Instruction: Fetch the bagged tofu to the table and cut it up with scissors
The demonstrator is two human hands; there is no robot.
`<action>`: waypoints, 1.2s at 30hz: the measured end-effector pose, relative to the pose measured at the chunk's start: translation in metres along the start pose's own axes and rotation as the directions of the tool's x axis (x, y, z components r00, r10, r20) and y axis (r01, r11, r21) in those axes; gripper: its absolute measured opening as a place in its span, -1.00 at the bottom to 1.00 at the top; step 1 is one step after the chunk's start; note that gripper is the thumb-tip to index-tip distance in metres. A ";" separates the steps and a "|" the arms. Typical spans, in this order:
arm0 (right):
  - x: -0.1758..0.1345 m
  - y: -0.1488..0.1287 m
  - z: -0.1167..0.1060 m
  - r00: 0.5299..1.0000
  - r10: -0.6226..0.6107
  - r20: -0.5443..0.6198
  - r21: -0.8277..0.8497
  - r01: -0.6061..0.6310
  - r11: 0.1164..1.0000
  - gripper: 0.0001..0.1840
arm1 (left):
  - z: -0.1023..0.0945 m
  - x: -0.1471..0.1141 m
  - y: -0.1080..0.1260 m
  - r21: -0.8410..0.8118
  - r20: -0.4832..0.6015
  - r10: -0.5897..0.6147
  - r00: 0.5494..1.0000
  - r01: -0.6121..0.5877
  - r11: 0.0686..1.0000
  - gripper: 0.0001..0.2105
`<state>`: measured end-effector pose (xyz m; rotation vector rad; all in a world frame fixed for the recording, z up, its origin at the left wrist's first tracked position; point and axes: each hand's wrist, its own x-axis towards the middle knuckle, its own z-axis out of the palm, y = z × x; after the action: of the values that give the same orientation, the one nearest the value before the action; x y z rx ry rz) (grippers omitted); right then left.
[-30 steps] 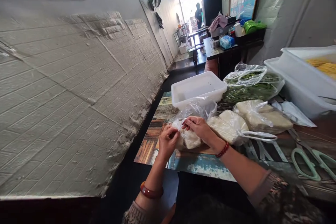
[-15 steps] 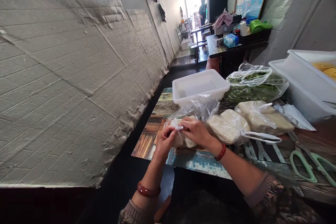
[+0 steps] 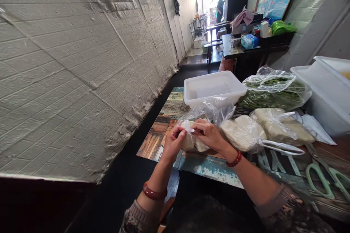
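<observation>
A clear plastic bag (image 3: pixel 187 142) with pale, block-like food inside rests near the table's front edge. My left hand (image 3: pixel 174 142) pinches the gathered, knotted neck of this bag from the left. From the right, my right hand (image 3: pixel 207 134) pinches the same twisted plastic, its fingertips close to the left ones. Just right of it lies a second bag of pale blocks (image 3: pixel 242 131), tied, with a long loop of plastic trailing rightward. Another tied bag of pale blocks (image 3: pixel 284 125) sits beyond that one.
Behind the bags stand a white plastic tub (image 3: pixel 216 93) and a bag of green vegetables (image 3: pixel 273 91). White bins (image 3: pixel 325 98) are at the right. Green-handled scissors (image 3: pixel 319 180) lie at the front right. A brick-patterned wall (image 3: pixel 82 80) runs along the left. A person (image 3: pixel 220 7) stands far back.
The view has shifted slightly, so most things on the table sit further right. Both hands stay at the bag's neck, with only small finger movement. The distant person's arm is now raised.
</observation>
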<state>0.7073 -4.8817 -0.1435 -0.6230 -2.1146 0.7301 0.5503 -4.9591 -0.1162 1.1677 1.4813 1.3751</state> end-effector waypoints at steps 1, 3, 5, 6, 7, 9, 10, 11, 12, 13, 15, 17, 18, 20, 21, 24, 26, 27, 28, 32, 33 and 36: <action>0.000 0.000 0.000 1.000 0.006 0.000 -0.003 -0.006 1.000 -0.87 | 0.000 0.000 0.000 0.023 0.002 0.010 1.000 -0.010 1.000 -0.77; 0.000 0.000 0.000 1.000 0.027 -0.003 -0.009 -0.027 1.000 -0.86 | -0.001 0.000 0.000 0.066 -0.021 0.048 0.999 -0.047 0.997 -0.80; 0.000 -0.001 0.000 0.999 0.050 -0.011 -0.026 -0.050 0.998 -0.83 | -0.001 -0.001 -0.001 0.118 -0.063 0.110 0.992 -0.102 0.988 -0.83; 0.001 -0.002 0.000 0.998 0.057 -0.015 -0.038 -0.057 0.998 -0.82 | -0.001 -0.002 -0.003 0.158 -0.076 0.149 0.986 -0.135 0.978 -0.84; 0.001 -0.003 0.000 0.998 0.062 -0.019 -0.052 -0.063 0.997 -0.83 | 0.000 -0.003 -0.004 0.208 -0.077 0.189 0.979 -0.169 0.963 -0.86; 0.000 -0.005 0.000 0.998 0.064 -0.014 -0.078 -0.065 0.995 -0.87 | 0.001 -0.003 -0.006 0.328 -0.049 0.265 0.963 -0.235 0.915 -0.89; 0.000 -0.006 0.000 0.998 0.064 -0.011 -0.089 -0.065 0.994 -0.90 | 0.001 -0.002 -0.007 0.387 -0.030 0.300 0.954 -0.266 0.883 -0.89; 0.000 -0.007 0.001 0.998 0.065 -0.012 -0.100 -0.065 0.993 -0.92 | 0.002 -0.002 -0.008 0.438 -0.009 0.332 0.943 -0.295 0.849 -0.90; 0.000 -0.007 0.001 0.998 0.066 -0.016 -0.109 -0.068 0.992 -0.93 | 0.003 0.000 -0.009 0.481 0.010 0.361 0.932 -0.322 0.816 -0.91; 0.000 -0.007 0.001 0.997 0.068 -0.021 -0.114 -0.070 0.991 -0.93 | 0.004 0.001 -0.009 0.517 0.029 0.387 0.922 -0.346 0.783 -0.90; 0.000 -0.007 0.001 0.997 0.066 -0.027 -0.112 -0.069 0.991 -0.92 | 0.004 0.003 -0.010 0.565 0.066 0.418 0.906 -0.379 0.733 -0.90; -0.001 -0.007 0.001 0.998 0.057 -0.023 -0.099 -0.059 0.993 -0.89 | 0.005 0.005 -0.010 0.593 0.080 0.424 0.902 -0.385 0.707 -0.91; -0.001 -0.007 0.001 0.999 0.051 -0.019 -0.092 -0.053 0.994 -0.89 | 0.005 0.006 -0.010 0.601 0.077 0.425 0.902 -0.383 0.702 -0.92; -0.001 -0.007 0.001 0.999 0.037 -0.013 -0.081 -0.038 0.996 -0.89 | 0.006 0.006 -0.011 0.594 0.052 0.426 0.903 -0.371 0.714 -0.91; -0.001 -0.007 0.001 1.000 0.029 -0.012 -0.075 -0.030 0.997 -0.89 | 0.006 0.005 -0.012 0.576 0.030 0.423 0.906 -0.361 0.733 -0.90; -0.001 -0.007 0.001 1.000 0.002 -0.002 -0.046 -0.002 0.999 -0.89 | 0.007 0.004 -0.015 0.467 -0.051 0.365 0.930 -0.300 0.831 -0.91; -0.002 -0.007 0.001 1.000 0.004 -0.005 -0.023 -0.004 1.000 -0.90 | 0.007 0.003 -0.016 0.368 -0.095 0.297 0.950 -0.243 0.898 -0.94; -0.002 -0.008 0.001 1.000 0.012 -0.011 -0.012 -0.012 1.000 -0.90 | 0.008 0.003 -0.016 0.319 -0.110 0.262 0.959 -0.216 0.923 -0.95; -0.002 -0.008 0.001 1.000 0.024 -0.019 -0.001 -0.024 1.000 -0.91 | 0.008 0.002 -0.016 0.274 -0.120 0.230 0.966 -0.191 0.943 -0.95; -0.002 -0.012 0.001 0.997 0.072 -0.041 0.028 -0.071 0.997 -0.95 | 0.008 -0.001 -0.013 0.133 -0.131 0.126 0.983 -0.108 0.985 -0.95; -0.002 -0.013 0.001 0.996 0.078 -0.041 0.025 -0.077 0.997 -0.95 | 0.008 -0.002 -0.011 0.105 -0.129 0.107 0.986 -0.093 0.990 -0.94; -0.003 -0.015 0.001 0.996 0.082 -0.026 -0.009 -0.082 0.997 -0.95 | 0.006 -0.004 -0.007 0.054 -0.080 0.085 0.993 -0.081 0.995 -0.94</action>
<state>0.7057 -4.8950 -0.1353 -0.7245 -2.0810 0.7531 0.5560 -4.9616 -0.1240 1.2295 1.5489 1.4652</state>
